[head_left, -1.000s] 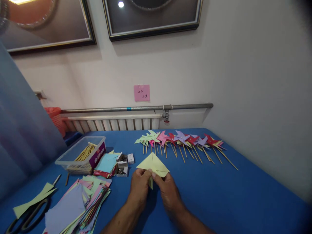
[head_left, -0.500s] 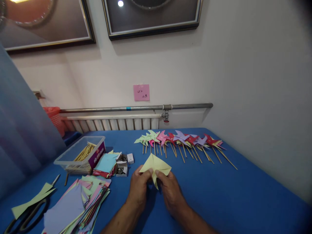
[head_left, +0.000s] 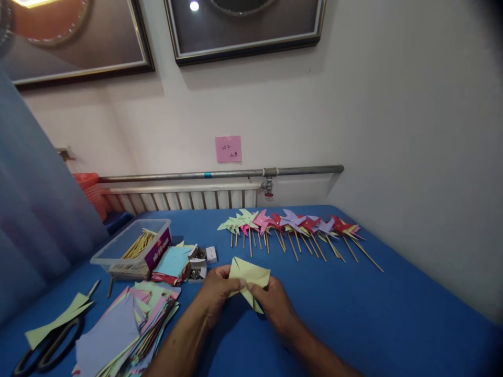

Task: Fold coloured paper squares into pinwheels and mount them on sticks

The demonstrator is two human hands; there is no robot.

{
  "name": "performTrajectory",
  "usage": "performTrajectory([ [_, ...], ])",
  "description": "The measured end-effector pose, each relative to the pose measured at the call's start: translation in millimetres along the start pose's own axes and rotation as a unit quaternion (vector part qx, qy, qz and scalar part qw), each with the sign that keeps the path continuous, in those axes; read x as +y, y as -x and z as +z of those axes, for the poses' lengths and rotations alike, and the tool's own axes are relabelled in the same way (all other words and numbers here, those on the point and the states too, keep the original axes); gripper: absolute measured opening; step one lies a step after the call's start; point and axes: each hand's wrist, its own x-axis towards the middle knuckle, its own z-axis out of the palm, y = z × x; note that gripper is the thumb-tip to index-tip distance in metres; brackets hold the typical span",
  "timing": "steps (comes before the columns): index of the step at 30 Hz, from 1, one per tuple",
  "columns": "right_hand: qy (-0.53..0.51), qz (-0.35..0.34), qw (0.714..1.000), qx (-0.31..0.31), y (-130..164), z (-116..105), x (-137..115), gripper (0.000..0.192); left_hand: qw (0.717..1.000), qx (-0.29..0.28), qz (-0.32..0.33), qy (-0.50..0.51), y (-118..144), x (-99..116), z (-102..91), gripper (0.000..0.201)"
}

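Left hand (head_left: 220, 290) and right hand (head_left: 275, 303) pinch one slit, pale-yellow paper sheet (head_left: 250, 273) in a closed grip above the blue worktop (head_left: 334, 314). Beyond it lie pointed paper pinwheels (head_left: 292, 219) on slim sticks (head_left: 250, 243), too overlapped to count; to the left sit one clear plastic box (head_left: 159, 250) and one pair of scissors (head_left: 58, 336).

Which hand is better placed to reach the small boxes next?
Likely the left hand: it is nearer the small boxes, with the right hand across the paper. Both hold the paper, so the left would need freeing.
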Motion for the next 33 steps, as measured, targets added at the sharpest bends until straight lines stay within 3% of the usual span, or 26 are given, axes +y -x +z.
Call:
performTrajectory([
  [3,0.003,-0.003,1.000,0.003,0,-2,-1,0.036,1.000,0.007,-0.003,0.025,-1,-2,0.7,0.043],
  [13,0.039,-0.016,0.999,0.009,-2,-6,6,0.036,0.999,0.018,0.024,-0.039,-7,-11,5.2,0.028],
  [23,-0.047,-0.004,0.999,0.000,1,-3,9,0.051,0.998,0.026,0.046,-0.030,-8,-17,5.5,0.028],
  [33,-0.053,-0.007,0.998,0.032,-1,-4,18,0.047,0.998,0.042,0.046,-0.024,-12,-23,7.7,0.031],
])
